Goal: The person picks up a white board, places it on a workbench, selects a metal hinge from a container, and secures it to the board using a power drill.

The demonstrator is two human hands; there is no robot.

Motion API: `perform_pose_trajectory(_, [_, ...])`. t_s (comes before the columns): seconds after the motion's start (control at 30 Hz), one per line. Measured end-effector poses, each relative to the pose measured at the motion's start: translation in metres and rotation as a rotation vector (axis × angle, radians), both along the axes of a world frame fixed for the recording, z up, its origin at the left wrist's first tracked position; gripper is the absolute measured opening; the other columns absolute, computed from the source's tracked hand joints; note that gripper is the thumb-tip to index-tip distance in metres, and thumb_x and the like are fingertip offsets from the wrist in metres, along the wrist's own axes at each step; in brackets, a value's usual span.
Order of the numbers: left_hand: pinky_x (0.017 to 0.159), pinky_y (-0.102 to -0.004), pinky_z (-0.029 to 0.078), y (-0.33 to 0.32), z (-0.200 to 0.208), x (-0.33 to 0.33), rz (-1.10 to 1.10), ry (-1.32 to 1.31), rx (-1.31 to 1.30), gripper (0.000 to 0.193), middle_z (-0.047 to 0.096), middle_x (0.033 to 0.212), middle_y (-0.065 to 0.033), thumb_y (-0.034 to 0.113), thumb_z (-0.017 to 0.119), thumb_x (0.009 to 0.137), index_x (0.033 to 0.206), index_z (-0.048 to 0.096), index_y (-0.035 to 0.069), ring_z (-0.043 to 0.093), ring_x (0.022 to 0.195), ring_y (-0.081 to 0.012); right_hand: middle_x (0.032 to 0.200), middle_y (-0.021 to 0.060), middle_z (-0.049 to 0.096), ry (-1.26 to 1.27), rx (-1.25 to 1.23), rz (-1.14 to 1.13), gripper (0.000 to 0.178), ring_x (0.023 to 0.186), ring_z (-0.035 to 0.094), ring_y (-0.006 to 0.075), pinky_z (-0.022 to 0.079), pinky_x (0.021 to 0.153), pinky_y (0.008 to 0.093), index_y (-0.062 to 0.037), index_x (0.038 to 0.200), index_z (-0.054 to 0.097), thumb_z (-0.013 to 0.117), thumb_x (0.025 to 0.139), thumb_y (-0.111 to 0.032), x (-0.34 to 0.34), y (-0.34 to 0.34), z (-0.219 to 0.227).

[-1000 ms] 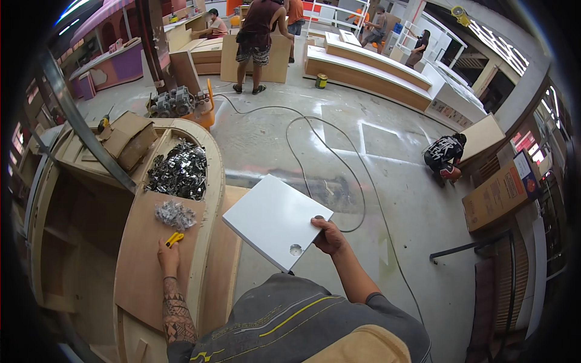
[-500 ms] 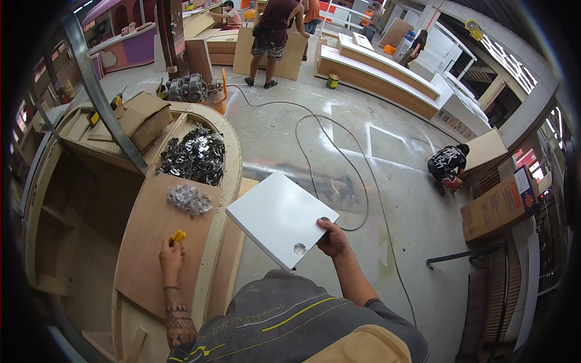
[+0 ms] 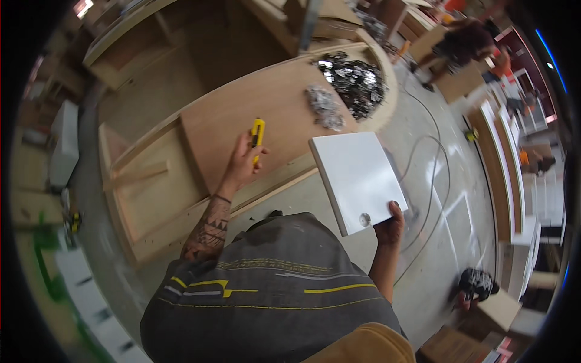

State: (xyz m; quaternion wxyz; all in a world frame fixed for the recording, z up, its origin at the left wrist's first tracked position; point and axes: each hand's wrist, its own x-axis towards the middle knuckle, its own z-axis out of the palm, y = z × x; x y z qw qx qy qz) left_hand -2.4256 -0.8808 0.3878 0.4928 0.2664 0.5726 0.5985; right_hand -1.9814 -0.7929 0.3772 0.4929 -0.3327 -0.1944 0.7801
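Note:
A yellow utility knife [image 3: 259,134] is gripped in my left hand [image 3: 244,158], over the brown plywood sheet [image 3: 236,109]. I cannot make out whether its blade is out. My right hand [image 3: 389,228] clasps a corner of a white square panel [image 3: 354,172], thumb on its face and the other fingers hidden beneath. Close to that corner the panel has a round hole [image 3: 364,219]. It is held tilted in front of me, beside the edge of the wooden frame. Beyond it on the plywood lies a clear bag of small metal parts [image 3: 325,107].
Dark shiny metal pieces [image 3: 357,85] fill the rounded end of the wooden frame [image 3: 387,66]. A grey cable [image 3: 445,175] loops over the concrete floor. One person [image 3: 466,48] stands at the far right, another [image 3: 475,284] crouches at right. White panels [image 3: 91,284] lie at lower left.
My view has swung to the left, so the wooden frame now spreads across the middle. The left hand has raised the knife, which shows more fully. The white panel stays in my right hand.

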Motion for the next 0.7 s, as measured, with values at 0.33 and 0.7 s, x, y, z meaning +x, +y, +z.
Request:
perform_pose_trajectory(0.33, [0.052,-0.02,0.044,-0.041,-0.034,-0.003,-0.035,0.099,-0.069,0.031,0.059,0.083,-0.0007,0.033,0.044,0.112,0.127,0.057,0.009,0.052,0.061,-0.0043,0.122,0.0142,0.069,-0.088,-0.091,0.147,0.036,0.115,0.067,0.0293,0.052,0.104,0.0448,0.0025,0.122,0.063,0.067,0.091,-0.016,-0.04,-0.004,-0.016])
perform_pose_trajectory(0.7, [0.064,-0.0343,0.049,-0.039,-0.046,-0.003,0.005,0.426,-0.204,0.045,0.058,0.074,-0.005,0.045,0.042,0.11,0.097,0.06,0.006,0.059,0.067,-0.0148,0.122,0.0145,0.07,-0.056,-0.141,0.154,0.04,0.115,0.067,0.0303,0.053,0.104,0.0461,0.0012,0.127,0.062,0.067,0.092,-0.017,-0.049,-0.019,-0.028])
